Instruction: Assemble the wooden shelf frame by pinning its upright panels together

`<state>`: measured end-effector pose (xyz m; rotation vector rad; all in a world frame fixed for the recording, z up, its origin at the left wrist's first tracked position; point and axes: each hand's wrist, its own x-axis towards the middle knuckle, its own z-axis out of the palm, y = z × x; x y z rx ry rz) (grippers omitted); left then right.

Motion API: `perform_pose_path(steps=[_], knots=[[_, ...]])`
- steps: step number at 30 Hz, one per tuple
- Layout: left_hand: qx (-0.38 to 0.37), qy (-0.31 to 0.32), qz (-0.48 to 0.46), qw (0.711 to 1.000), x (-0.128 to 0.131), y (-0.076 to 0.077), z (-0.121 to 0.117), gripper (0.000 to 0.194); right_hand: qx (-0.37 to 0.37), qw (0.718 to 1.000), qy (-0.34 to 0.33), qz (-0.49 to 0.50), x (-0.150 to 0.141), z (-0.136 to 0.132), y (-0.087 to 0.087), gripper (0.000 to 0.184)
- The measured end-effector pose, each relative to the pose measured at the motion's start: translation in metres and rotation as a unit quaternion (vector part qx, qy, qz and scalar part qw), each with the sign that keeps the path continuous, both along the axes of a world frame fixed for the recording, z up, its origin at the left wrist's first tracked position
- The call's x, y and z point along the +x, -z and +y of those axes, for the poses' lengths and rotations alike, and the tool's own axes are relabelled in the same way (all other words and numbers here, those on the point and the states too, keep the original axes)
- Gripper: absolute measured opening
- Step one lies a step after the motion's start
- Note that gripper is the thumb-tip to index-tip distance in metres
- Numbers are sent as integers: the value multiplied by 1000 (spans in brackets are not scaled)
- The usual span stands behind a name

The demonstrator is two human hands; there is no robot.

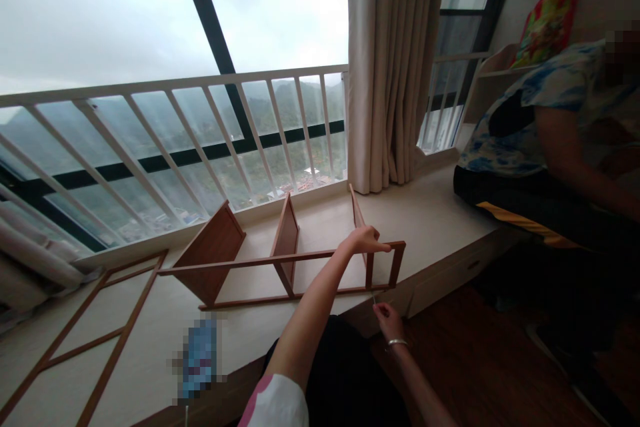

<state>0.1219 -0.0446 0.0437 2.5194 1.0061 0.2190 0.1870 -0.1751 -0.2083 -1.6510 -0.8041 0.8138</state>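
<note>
A brown wooden shelf frame (257, 259) lies on its side on the pale window ledge, with several boards standing up across it. My left hand (366, 240) is closed over its upper rail, close to the right-end board (357, 205). Lower down, my right hand (388, 321) pinches a thin metal rod-like tool (373, 299). The tool points up at the lower rail near the frame's right end. Whether its tip touches the wood I cannot tell, and its exact kind is too small to make out.
A second wooden frame (113, 310) lies flat at the left. Near the ledge's front edge is a blurred blue packet (200, 357). White railings (210, 117) and a beige curtain (385, 67) stand behind. Another person (560, 127) sits at the right, bent forward.
</note>
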Motion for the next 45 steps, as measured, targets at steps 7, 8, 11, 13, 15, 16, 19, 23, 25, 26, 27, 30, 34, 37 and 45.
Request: perform_pose_path(steps=[7,8,11,13,15,16,19,23,25,26,27,30,34,37,45], knots=[[-4,-4,5,1000,-1,-1,-1,43,-31,989,32,137,-3,-4,-5,39],[-4,-2,5,1000,-1,-2,-1,43,-32,986,38,158,-3,-5,-6,39],[-1,0,7,1000,-1,-1,-1,44,-27,980,66,186,-6,-7,-8,42],[-1,-2,11,1000,-1,0,0,43,-21,977,83,196,-8,-8,-11,45],[-1,-4,13,1000,-1,1,1,42,-11,975,93,201,-10,-9,-14,47],[-1,-2,12,1000,-1,1,2,41,-6,975,94,203,-10,-8,-15,47],[-1,6,7,1000,-1,2,3,40,4,975,86,207,-12,-4,-14,45],[0,5,10,1000,-2,2,2,43,23,977,47,209,-12,4,-5,45],[1,4,11,1000,-2,2,2,44,32,981,28,187,-11,6,0,45],[1,4,10,1000,-2,3,2,45,34,985,19,167,-11,7,1,45],[1,5,8,1000,-2,3,2,45,36,989,9,143,-10,6,3,44],[1,12,1,1000,-2,4,3,46,58,996,-31,58,-10,2,6,42],[-1,19,-3,1000,-1,5,4,47,68,991,-76,-84,-9,-7,7,41],[-6,17,-1,1000,-1,4,3,45,16,978,-92,-187,-8,-12,5,39],[-12,15,-17,1000,-2,4,3,42,25,986,-86,-142,-11,-13,-6,30]])
